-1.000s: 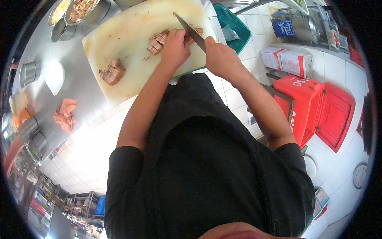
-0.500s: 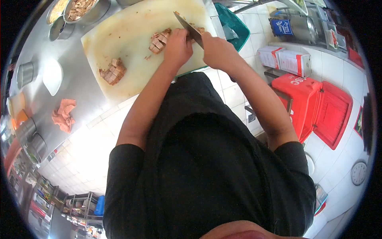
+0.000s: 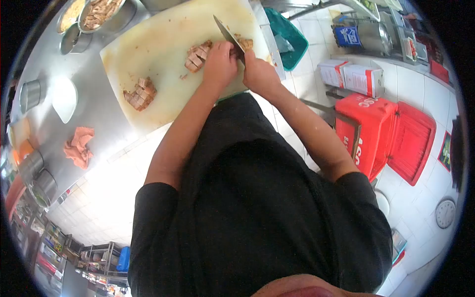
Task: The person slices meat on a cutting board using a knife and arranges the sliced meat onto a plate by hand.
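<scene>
A knife (image 3: 227,33) is in my right hand (image 3: 260,73), fingers wrapped round its handle. The blade points up and left over a white cutting board (image 3: 163,54). My left hand (image 3: 220,62) has its fingers curled and lies close beside the blade. It presses against sliced roast pork (image 3: 198,56), though its fingertips partly hide the contact. More browned pork (image 3: 245,42) shows on the blade's right side. A separate cut portion of pork (image 3: 140,94) lies at the board's lower left.
Metal containers of shredded meat (image 3: 99,14) and yellow shreds (image 3: 71,15) stand at the upper left. A white dish (image 3: 65,99) and a pink cloth (image 3: 79,147) lie on the steel counter. Right of the board are a green bin (image 3: 289,42) and a red box (image 3: 363,133).
My right hand has moved slightly left and down, closer to my left hand. The knife has shifted a little with it. My left hand remains at the pork.
</scene>
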The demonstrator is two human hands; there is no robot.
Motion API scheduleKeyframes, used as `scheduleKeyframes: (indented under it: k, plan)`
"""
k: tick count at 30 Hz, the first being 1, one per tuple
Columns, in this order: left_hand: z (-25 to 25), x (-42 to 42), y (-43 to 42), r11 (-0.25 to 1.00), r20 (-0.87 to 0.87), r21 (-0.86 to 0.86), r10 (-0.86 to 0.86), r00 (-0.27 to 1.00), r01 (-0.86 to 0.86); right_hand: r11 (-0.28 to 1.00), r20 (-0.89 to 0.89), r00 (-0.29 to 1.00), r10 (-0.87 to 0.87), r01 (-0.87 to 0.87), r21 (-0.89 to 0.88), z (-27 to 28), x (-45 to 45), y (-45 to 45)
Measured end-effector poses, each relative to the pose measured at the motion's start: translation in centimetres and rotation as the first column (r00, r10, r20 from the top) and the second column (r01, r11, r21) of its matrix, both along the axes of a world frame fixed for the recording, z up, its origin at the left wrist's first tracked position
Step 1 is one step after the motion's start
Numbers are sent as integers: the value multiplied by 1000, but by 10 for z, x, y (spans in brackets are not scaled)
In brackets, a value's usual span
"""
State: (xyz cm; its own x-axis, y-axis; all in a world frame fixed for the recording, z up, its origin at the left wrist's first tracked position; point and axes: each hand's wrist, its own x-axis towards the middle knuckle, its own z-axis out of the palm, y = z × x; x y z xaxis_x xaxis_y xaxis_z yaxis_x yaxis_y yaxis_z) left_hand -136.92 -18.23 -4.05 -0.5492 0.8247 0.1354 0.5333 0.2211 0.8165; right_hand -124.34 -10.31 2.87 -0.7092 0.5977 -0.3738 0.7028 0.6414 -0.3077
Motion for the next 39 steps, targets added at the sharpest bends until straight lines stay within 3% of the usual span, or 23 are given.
scheduleKeyframes:
  k: [2,6,9,16,20,22,25,29,34,39]
  plan:
    - [-4,2,-4,1000,-20,15,-8,1000,9,1000,-38,999,5,-5,4,-6,1,6]
    - [1,-1,-4,999,-48,32,0,999,1,997,64,998,28,-32,72,53,-4,25]
    - [13,2,-7,999,-7,-47,-16,1000,15,989,6,998,65,-65,132,59,-12,57]
    - [23,7,-10,993,29,-112,-28,999,31,814,-210,860,466,-324,482,-39,-50,128]
    - [18,7,-7,997,8,-73,-35,999,35,852,-261,852,455,-331,406,-45,-50,130]
    - [15,5,-6,996,1,-78,-37,999,37,891,-344,835,429,-330,311,-18,-37,112]
    - [11,6,-4,995,11,-85,-50,999,51,887,-267,846,462,-444,128,7,-21,81]
    - [0,4,2,997,0,-58,-57,998,57,867,-118,860,497,-488,96,-21,-37,84]
    - [19,2,0,985,74,-158,-62,995,73,856,-377,772,511,-498,140,-31,-31,83]
    - [51,-20,-38,998,-89,60,17,996,-11,830,-377,747,547,-541,134,4,-61,55]
